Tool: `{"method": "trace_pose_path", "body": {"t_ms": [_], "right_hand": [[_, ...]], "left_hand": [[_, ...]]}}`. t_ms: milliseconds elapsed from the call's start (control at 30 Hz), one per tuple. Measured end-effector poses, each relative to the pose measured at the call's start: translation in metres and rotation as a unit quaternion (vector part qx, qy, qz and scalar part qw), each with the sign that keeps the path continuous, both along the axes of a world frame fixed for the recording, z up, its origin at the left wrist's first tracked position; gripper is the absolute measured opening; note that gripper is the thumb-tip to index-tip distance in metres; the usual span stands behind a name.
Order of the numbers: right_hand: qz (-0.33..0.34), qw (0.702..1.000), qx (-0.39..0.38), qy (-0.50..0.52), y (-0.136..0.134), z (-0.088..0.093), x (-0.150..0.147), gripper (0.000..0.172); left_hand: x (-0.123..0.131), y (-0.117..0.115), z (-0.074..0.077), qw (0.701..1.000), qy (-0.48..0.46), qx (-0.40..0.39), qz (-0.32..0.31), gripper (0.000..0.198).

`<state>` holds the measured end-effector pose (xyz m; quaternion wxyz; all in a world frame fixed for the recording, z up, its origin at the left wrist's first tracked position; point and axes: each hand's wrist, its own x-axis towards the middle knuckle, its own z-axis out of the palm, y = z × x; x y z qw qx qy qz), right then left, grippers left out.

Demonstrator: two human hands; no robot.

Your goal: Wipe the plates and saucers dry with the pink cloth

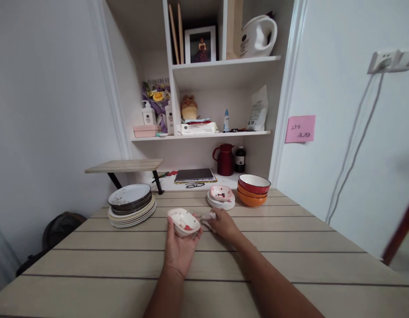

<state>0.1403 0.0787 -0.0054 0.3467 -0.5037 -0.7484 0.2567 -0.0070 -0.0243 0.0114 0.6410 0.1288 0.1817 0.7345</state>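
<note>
My left hand (182, 251) holds a small white bowl (183, 221) with red markings from below, tilted towards me above the table. Close by on the right, my right hand (224, 224) is closed on a pale, crumpled cloth (208, 216), which sits just beside the bowl's rim. Behind the right hand, a pink-rimmed small dish (221, 192) rests on a stack of small white plates (221, 204). Red and orange bowls (252, 199) are nested to the right of that stack.
A tall stack of plates (133, 216) stands at the left, near a small raised shelf (125, 165). Along the back are a dark laptop-like slab (194, 174), glasses (195, 185), a red jug (225, 160) and a dark bottle (240, 160). All the dishes stand on a slatted table (125, 260).
</note>
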Motion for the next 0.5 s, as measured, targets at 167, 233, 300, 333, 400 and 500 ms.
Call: {"method": "trace_pose_path", "body": {"t_ms": [167, 233, 300, 333, 400, 500], "right_hand": [[0.072, 0.974, 0.069, 0.202, -0.006, 0.024, 0.002, 0.028], [0.127, 0.955, 0.104, 0.249, -0.020, 0.030, -0.007, 0.028], [0.182, 0.955, 0.148, 0.180, -0.036, 0.032, -0.020, 0.036], [0.197, 0.957, 0.167, 0.132, -0.043, 0.032, -0.026, 0.042], [0.179, 0.968, 0.175, 0.032, -0.055, 0.033, -0.035, 0.050], [0.127, 0.976, 0.134, -0.119, -0.061, 0.038, -0.033, 0.043]], "left_hand": [[-0.002, 0.004, -0.006, 1.000, -0.015, -0.013, -0.009, 0.042], [-0.002, 0.005, -0.007, 1.000, -0.011, -0.004, -0.022, 0.038], [0.000, 0.006, -0.008, 0.999, -0.003, 0.013, -0.044, 0.037], [0.001, 0.006, -0.008, 0.998, 0.000, 0.020, -0.059, 0.036], [0.003, 0.006, -0.008, 0.995, 0.009, 0.021, -0.094, 0.036], [0.007, 0.005, -0.009, 0.993, 0.029, 0.003, -0.115, 0.036]]}}
